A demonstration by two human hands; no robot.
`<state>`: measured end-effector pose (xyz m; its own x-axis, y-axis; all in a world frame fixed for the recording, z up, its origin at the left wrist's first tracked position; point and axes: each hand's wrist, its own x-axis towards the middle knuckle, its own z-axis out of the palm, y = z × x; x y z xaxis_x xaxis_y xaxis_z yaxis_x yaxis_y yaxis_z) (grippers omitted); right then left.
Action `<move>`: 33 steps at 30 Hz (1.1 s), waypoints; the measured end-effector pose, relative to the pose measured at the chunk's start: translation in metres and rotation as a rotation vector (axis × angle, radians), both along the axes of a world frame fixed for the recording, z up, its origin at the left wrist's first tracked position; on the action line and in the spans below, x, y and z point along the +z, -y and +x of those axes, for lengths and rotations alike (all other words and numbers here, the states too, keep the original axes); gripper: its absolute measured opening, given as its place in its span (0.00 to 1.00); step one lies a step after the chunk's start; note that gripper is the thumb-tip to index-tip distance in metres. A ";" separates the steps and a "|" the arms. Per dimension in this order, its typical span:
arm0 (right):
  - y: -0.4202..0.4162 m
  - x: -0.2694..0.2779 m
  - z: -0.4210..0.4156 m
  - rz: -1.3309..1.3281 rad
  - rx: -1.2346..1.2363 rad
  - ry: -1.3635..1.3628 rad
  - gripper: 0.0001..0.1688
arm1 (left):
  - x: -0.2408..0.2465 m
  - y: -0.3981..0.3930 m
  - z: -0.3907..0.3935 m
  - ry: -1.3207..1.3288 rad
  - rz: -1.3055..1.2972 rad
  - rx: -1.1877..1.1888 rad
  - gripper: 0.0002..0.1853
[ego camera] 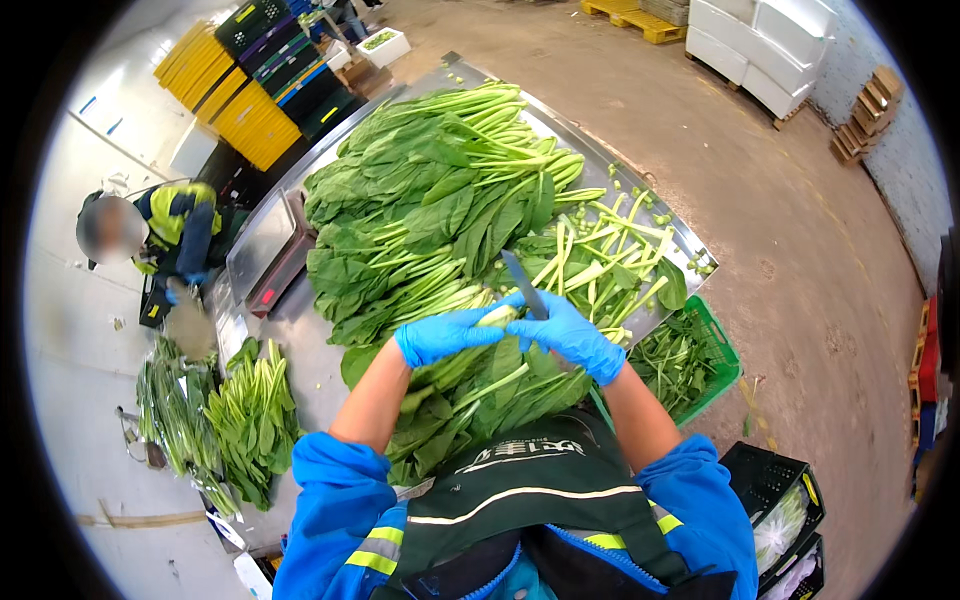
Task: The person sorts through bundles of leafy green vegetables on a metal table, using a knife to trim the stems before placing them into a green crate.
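My left hand [448, 334], in a blue glove, grips the pale stem end of a leafy green vegetable [498, 316]. My right hand [576, 334], gloved the same way, holds a knife [525, 285] with its blade pointing away from me. Both hands meet at the stem end, and the fingers partly hide it. Beyond them a large heap of long-stemmed leafy greens [420, 172] covers the steel table [304, 330]. Cut stalks and trimmings [600, 251] lie to the right of the heap. More loose greens [465, 412] lie under my forearms, against my apron.
A weighing scale [266, 255] stands left on the table, near bundled greens [255, 424]. A green crate [724, 352] of leaf trimmings is at the right table edge. Black crates [772, 480] stand lower right. Another person [176, 225] works at far left, near stacked yellow crates [251, 112].
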<state>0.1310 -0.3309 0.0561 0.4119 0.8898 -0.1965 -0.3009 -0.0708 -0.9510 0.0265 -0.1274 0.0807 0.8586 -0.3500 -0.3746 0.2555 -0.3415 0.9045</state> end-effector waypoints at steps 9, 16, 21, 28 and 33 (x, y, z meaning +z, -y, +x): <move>-0.020 0.015 0.018 -0.103 -0.268 0.184 0.17 | 0.031 -0.019 0.020 0.008 -0.016 0.361 0.33; -0.031 0.028 0.019 -0.013 -0.316 0.083 0.15 | 0.021 -0.012 0.036 0.123 0.033 0.172 0.35; -0.033 0.018 0.027 -0.061 -0.264 0.068 0.20 | 0.021 -0.016 0.041 -0.005 -0.035 0.170 0.34; -0.040 0.007 0.028 -0.052 -0.159 0.182 0.25 | 0.018 -0.034 0.036 0.020 0.015 0.095 0.34; -0.039 0.025 0.026 -0.149 -0.128 0.595 0.19 | 0.018 -0.047 0.027 0.023 -0.095 0.144 0.27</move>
